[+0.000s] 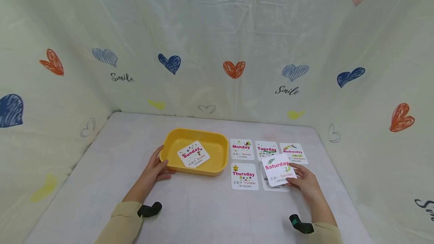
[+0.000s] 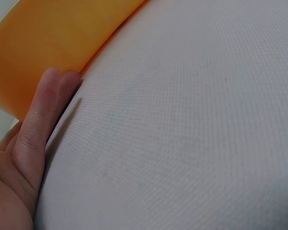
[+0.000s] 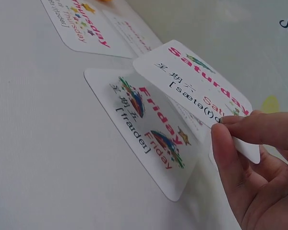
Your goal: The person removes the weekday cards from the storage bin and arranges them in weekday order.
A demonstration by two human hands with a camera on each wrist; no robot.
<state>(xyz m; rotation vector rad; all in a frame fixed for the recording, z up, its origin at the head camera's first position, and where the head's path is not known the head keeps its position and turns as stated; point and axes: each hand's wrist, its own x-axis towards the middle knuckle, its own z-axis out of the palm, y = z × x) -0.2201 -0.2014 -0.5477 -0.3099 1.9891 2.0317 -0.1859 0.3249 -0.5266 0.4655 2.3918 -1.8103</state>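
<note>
My right hand (image 1: 306,183) pinches a white Saturday card (image 1: 276,166) between thumb and fingers, at its right edge. The card is held tilted above the Friday card (image 3: 144,120), which lies on the table and is partly covered in the head view. At the left, my left hand (image 1: 154,170) holds the near-left corner of a yellow tray (image 1: 217,155), its thumb at the rim. Two of its fingers (image 2: 50,96) lie along the tray's outer side in the left wrist view. Inside the tray lies a Sunday card (image 1: 193,154), turned at an angle.
Monday (image 1: 242,149), Tuesday (image 1: 266,147) and Wednesday (image 1: 294,153) cards form a row right of the tray. A Thursday card (image 1: 244,176) lies below Monday, left of Friday. White curtain (image 1: 203,29) with printed hearts stands behind the white table (image 1: 203,214).
</note>
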